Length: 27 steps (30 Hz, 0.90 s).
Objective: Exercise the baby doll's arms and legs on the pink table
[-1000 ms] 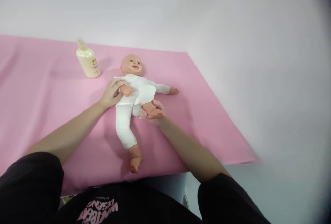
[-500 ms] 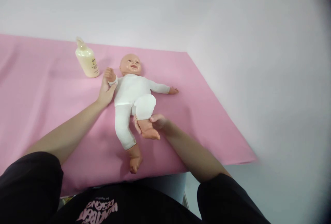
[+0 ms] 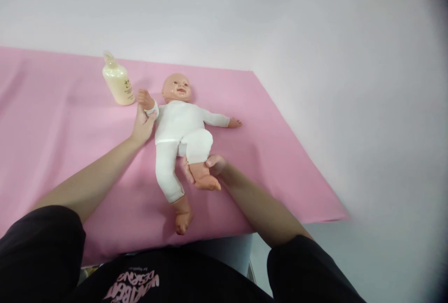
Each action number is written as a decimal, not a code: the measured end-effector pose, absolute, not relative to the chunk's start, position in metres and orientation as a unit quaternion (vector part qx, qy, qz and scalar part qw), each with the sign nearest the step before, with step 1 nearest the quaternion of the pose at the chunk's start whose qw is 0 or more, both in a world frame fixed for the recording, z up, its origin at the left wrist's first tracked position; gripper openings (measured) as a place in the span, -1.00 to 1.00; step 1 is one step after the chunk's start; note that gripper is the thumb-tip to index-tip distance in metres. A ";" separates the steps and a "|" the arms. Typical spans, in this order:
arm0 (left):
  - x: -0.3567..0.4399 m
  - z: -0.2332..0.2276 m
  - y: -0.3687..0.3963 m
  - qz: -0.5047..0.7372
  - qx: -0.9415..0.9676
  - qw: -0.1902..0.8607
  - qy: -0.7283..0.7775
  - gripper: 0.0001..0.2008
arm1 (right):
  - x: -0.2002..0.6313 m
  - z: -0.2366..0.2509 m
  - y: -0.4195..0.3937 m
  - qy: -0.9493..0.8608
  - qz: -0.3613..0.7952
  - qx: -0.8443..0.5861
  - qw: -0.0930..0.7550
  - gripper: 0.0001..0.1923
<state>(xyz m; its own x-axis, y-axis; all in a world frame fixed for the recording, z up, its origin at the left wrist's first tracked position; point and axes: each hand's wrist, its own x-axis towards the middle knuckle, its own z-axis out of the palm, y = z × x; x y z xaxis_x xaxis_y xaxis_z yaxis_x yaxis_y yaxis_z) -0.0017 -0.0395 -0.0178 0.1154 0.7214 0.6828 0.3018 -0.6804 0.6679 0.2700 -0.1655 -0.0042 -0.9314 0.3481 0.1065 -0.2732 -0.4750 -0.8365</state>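
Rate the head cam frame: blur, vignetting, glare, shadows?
Head view: centre sharp, doll and lotion bottle crisp; right side smeared soft, dark vignette in the right corners; lighting even and diffuse, faint shadows under left hand and right hand; small glare spots on the doll's forehead; pink sheet slightly washed.

Doll (image 3: 182, 123): lies on its back on the cloth (image 3: 63, 153), head toward the wall, feet toward the person.
Bottle (image 3: 118, 83): stands on the cloth behind and to the left of the doll's head, just beside the doll's raised arm.
Left hand (image 3: 143, 124): at the left of the doll's trunk, holding the raised arm at the wrist, near the bottle.
Right hand (image 3: 210, 166): in front of the doll's hips, around the bent leg, right of the outstretched leg.
Doll's other arm: stretched out to the right, resting on the cloth.
Cloth: covers the table; its right edge runs toward the wall.
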 end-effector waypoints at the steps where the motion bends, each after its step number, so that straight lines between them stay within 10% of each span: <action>1: 0.000 -0.014 -0.044 0.556 0.736 0.163 0.351 -0.46 | 0.269 -0.005 -0.165 -0.469 0.855 -0.035 0.220 -0.38; 14: 0.008 0.012 -0.065 0.418 0.843 0.070 0.331 -0.58 | 0.268 0.001 -0.161 -0.429 0.824 -0.125 0.350 -0.43; 27: 0.002 -0.010 -0.048 0.549 0.743 0.152 0.351 -0.44 | 0.268 -0.005 -0.164 -0.479 0.873 -0.002 0.086 -0.29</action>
